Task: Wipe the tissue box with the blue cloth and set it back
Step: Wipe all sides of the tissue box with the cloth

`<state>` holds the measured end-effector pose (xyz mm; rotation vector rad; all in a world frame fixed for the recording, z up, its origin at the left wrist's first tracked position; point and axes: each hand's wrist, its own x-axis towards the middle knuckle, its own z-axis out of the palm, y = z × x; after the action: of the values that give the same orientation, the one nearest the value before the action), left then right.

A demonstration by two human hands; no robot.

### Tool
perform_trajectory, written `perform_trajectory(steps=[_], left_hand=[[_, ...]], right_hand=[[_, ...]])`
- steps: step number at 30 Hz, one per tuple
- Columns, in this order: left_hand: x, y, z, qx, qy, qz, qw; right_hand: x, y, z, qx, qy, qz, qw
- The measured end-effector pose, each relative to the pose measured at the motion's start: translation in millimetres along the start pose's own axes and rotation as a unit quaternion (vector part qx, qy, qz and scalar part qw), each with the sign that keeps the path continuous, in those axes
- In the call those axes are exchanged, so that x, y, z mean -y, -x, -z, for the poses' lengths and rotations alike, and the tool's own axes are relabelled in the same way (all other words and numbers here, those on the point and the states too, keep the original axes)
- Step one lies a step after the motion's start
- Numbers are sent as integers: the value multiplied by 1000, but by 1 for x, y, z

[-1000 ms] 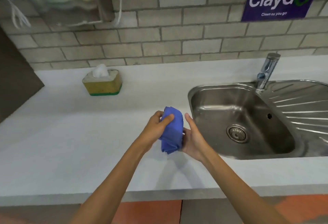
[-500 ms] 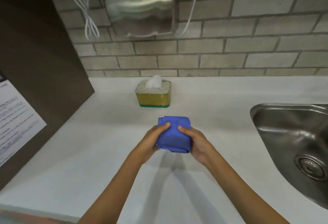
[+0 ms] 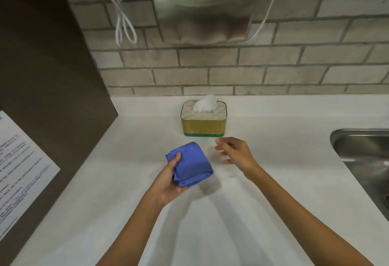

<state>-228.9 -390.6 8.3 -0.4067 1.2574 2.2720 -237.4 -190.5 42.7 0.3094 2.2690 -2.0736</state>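
— Gripping what, exactly, was the left hand (image 3: 168, 183)?

— Its grip was clamped on the folded blue cloth (image 3: 190, 165), thumb on top, fingers underneath, held just above the white surface (image 3: 273, 160).

— And the right hand (image 3: 235, 152)?

— Fingers apart and loosely curled, holding nothing, beside the cloth and near the tissue box (image 3: 203, 119).

— Where did the box stand?

— Upright on the surface by the brick wall, beyond both hands, touched by neither. A white tissue (image 3: 205, 104) stuck up from its top slot.

— Anything around it?

— A steel hand dryer (image 3: 204, 6) hung on the wall above, and a steel sink (image 3: 366, 160) lay at the right edge; its contents could not be told.
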Motion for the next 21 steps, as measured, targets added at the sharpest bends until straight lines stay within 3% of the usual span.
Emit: perform_trajectory(steps=[4,9,17,21], left_hand=[[-34,-34,21,-94,-20,-69,993],[-78,-87,24,-218,-103,-144,960],[-104,-165,-4,-293,-247,-180,906],[-98,-186,-16,-281,-288,-186,896]], right_hand=[[-12,-45,27,-85,14,-17,996],[-20,-99,39,-92,55,-27,994],[-24,-161,22,-80,50,-28,995],[-32,-171,14,-67,19,-17,997]])
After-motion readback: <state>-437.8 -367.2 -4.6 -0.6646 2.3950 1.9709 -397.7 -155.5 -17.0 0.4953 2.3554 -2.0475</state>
